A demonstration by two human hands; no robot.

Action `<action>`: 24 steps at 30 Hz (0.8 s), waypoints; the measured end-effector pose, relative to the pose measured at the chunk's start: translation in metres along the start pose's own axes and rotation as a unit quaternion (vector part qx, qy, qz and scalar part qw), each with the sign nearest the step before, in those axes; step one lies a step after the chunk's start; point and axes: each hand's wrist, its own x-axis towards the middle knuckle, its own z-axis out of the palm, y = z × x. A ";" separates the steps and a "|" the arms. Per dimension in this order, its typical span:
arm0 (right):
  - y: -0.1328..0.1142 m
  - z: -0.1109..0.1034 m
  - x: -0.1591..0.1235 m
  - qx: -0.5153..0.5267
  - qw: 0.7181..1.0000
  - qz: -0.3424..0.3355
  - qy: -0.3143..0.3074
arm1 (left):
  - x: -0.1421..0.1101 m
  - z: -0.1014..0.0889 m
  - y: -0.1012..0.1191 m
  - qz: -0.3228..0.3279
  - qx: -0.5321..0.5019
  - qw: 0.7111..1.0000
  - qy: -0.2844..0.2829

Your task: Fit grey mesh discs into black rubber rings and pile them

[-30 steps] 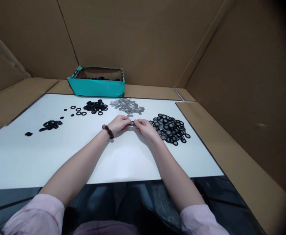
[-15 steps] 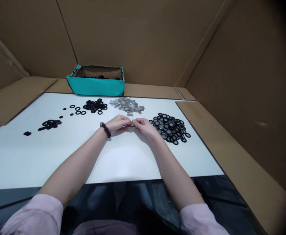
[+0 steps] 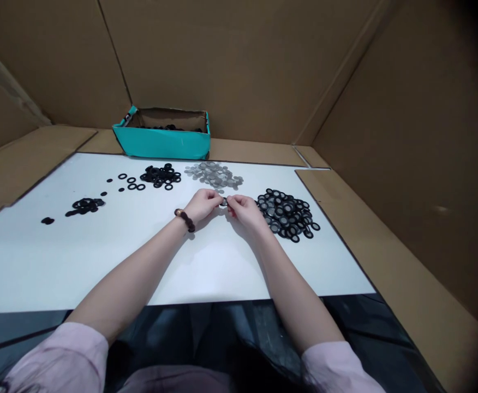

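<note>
My left hand [image 3: 204, 205] and my right hand [image 3: 244, 209] meet over the middle of the white tabletop. Between their fingertips they pinch a small black ring [image 3: 223, 202] with a pale centre, held just above the surface. Right beside my right hand lies a heap of black rings with grey discs in them [image 3: 286, 214]. Beyond my hands is a loose pile of translucent grey discs [image 3: 214, 174]. To its left sits a pile of plain black rings [image 3: 160, 176].
A turquoise-fronted cardboard box [image 3: 163, 143] with black pieces inside stands at the back. Several loose rings [image 3: 131, 186] and a small cluster of black pieces [image 3: 85, 206] lie on the left of the white tabletop [image 3: 112, 256]. Cardboard walls [image 3: 239, 71] enclose the back and sides.
My left hand has shifted slightly right and its fingers have straightened toward the right hand. The ring between my fingertips now shows more plainly. The view has moved a little.
</note>
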 end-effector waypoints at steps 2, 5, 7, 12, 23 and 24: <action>0.000 -0.001 0.001 0.012 1.000 0.020 -0.017 | -0.001 0.001 -0.001 -0.018 -0.031 0.999 -0.036; -0.001 -0.004 0.002 -0.013 0.997 0.055 -0.058 | -0.005 0.000 0.003 -0.045 -0.046 0.992 -0.105; -0.002 -0.005 0.002 -0.031 0.993 0.071 -0.083 | -0.007 -0.001 0.007 -0.050 -0.028 0.990 -0.126; -0.003 -0.005 0.001 -0.077 0.993 0.028 -0.080 | -0.006 -0.006 0.010 -0.048 0.026 0.992 -0.114; -0.005 0.003 0.000 0.009 1.000 0.025 0.016 | 0.003 -0.002 0.001 0.024 0.045 0.999 0.001; -0.005 0.005 0.001 0.028 0.999 0.031 0.025 | 0.003 -0.001 0.000 0.025 0.032 0.999 0.006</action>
